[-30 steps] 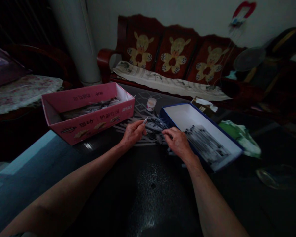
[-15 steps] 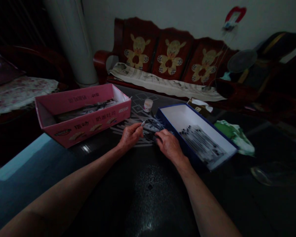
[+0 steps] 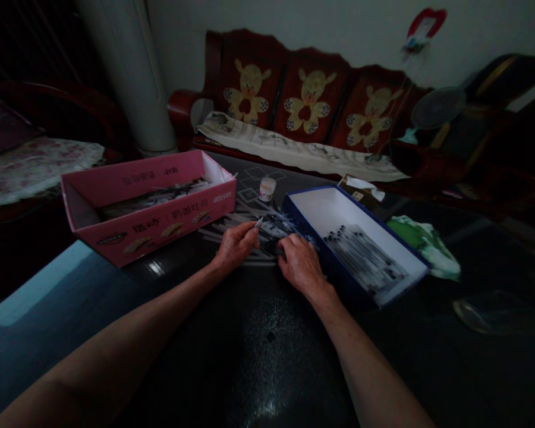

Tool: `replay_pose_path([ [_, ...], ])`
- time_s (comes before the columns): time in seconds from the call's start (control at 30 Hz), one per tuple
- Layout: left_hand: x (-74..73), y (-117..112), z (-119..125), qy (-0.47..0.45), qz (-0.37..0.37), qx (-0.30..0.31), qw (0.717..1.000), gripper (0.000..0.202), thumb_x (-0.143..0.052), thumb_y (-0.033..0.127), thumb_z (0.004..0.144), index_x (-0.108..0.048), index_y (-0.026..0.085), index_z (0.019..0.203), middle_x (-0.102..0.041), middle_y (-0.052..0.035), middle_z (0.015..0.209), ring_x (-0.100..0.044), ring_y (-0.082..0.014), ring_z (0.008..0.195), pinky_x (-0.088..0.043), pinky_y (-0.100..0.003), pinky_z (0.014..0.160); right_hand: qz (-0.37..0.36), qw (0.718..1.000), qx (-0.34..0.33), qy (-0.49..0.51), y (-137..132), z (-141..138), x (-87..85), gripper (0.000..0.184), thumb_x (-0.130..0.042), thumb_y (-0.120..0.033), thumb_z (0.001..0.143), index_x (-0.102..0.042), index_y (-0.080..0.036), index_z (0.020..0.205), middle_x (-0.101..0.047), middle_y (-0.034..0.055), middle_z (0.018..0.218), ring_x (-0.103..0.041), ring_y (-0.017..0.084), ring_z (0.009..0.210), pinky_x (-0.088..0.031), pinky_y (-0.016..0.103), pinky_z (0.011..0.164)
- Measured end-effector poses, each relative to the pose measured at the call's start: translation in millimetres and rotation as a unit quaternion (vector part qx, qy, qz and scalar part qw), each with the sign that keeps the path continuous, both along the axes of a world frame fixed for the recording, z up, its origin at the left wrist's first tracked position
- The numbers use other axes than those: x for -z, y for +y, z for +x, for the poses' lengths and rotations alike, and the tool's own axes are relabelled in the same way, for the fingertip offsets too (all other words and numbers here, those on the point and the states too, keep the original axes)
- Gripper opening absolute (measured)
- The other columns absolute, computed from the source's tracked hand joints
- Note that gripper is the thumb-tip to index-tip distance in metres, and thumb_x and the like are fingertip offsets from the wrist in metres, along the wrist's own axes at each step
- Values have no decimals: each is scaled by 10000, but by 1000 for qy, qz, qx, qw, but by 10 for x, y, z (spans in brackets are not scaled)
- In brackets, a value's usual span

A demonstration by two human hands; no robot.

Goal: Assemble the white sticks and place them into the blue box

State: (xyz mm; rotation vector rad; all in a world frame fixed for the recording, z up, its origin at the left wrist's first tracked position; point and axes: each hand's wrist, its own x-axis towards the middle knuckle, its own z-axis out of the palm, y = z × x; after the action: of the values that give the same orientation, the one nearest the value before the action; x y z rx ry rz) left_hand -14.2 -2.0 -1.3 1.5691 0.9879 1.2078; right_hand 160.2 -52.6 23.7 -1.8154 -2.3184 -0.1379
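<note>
My left hand point(image 3: 235, 245) is closed in a pinch around a slim pen point(image 3: 259, 223), its pale pointed tip showing above the fingers. Close by on the right, my right hand point(image 3: 301, 261) has its fingers curled down; a small dark piece shows at the fingertips, too dim to make out. Beneath and beyond both hands lies a loose pile of thin, pale and dark pen parts point(image 3: 223, 229) on the dark table. To the right, a blue box with a white inside point(image 3: 352, 211) holds a row of clear pens with dark ends point(image 3: 365, 255).
A pink carton point(image 3: 173, 224) on the left contains more thin sticks. Behind the pile stands a small white tub point(image 3: 267, 189). Right of the blue box lie a green-and-white cloth or bag point(image 3: 423, 246) and a small box with tissue point(image 3: 361, 189). A wooden sofa point(image 3: 276, 89) stands beyond.
My right hand has shifted slightly left and its fingers have curled in more. My left hand stays in place with the pen.
</note>
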Motion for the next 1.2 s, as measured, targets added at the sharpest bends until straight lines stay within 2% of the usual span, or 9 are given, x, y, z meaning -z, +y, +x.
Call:
replay_pose_path([
  [0.13, 16, 9, -3, -3, 0, 0, 1000, 391, -511, 389, 858, -661, 106, 1083, -571, 28, 570, -388, -65, 436, -324, -183, 441, -4, 999, -14, 39, 25, 34, 9, 164, -557, -144, 828, -627, -195, 967, -635, 81, 964, -580, 229, 927, -410, 350, 826],
  [0.23, 10, 4, -3, 2, 7, 11, 1000, 396, -503, 366, 866, -646, 102, 1125, -568, 28, 571, -386, -64, 439, -330, -183, 447, 2, 989, -40, 143, 64, 95, -3, 248, -570, -123, 804, -638, -193, 1032, -630, 67, 954, -595, 193, 858, -440, 313, 780],
  [0.37, -21, -41, 19, 2, 19, 69, 997, 483, -478, 323, 890, -523, 101, 1317, -566, 33, 579, -387, -63, 454, -343, -179, 460, 34, 930, -30, 365, 118, 115, -18, 195, -623, -189, 771, -671, -212, 958, -620, 19, 852, -586, 158, 757, -460, 297, 738],
  [0.43, -32, -72, 35, 10, 34, 102, 994, 471, -457, 307, 905, -514, 114, 1330, -566, 31, 588, -400, -64, 469, -352, -176, 467, 13, 848, 9, 531, 135, 72, -25, 192, -676, -260, 739, -661, -221, 927, -634, -8, 810, -594, 142, 730, -469, 281, 710],
  [0.53, -31, -107, 54, 20, 49, 122, 991, 446, -451, 297, 911, -534, 121, 1311, -564, 29, 587, -412, -67, 478, -356, -176, 463, -67, 649, 72, 754, 146, -17, -41, 283, -766, -318, 653, -638, -231, 890, -686, -29, 820, -631, 119, 722, -478, 237, 640],
  [0.6, -22, -119, 61, 22, 53, 125, 991, 436, -454, 295, 912, -542, 123, 1303, -562, 32, 579, -410, -66, 473, -355, -175, 459, -107, 537, 96, 831, 148, -62, -48, 315, -812, -308, 599, -635, -230, 848, -712, -36, 833, -649, 106, 722, -488, 213, 617],
  [0.7, -4, -127, 64, 37, 61, 127, 989, 410, -461, 289, 913, -568, 127, 1273, -565, 37, 574, -398, -56, 461, -348, -168, 458, -130, 461, 113, 871, 149, -94, -43, 299, -836, -307, 584, -644, -213, 793, -726, -38, 805, -658, 92, 697, -506, 196, 607],
  [0.9, 6, -136, 63, 70, 78, 122, 987, 415, -484, 296, 903, -578, 116, 1264, -581, 33, 577, -415, -57, 466, -355, -166, 464, -125, 459, 108, 873, 146, -133, 5, 301, -846, -320, 577, -654, -211, 781, -728, -39, 786, -654, 87, 670, -504, 181, 576],
  [1.2, 34, -106, 47, 108, 106, 114, 982, 347, -496, 268, 892, -612, 149, 1197, -597, 37, 590, -439, -60, 474, -354, -167, 465, -123, 520, 111, 838, 139, -168, 59, 333, -848, -332, 545, -637, -220, 777, -695, -53, 730, -628, 101, 652, -472, 200, 545],
])
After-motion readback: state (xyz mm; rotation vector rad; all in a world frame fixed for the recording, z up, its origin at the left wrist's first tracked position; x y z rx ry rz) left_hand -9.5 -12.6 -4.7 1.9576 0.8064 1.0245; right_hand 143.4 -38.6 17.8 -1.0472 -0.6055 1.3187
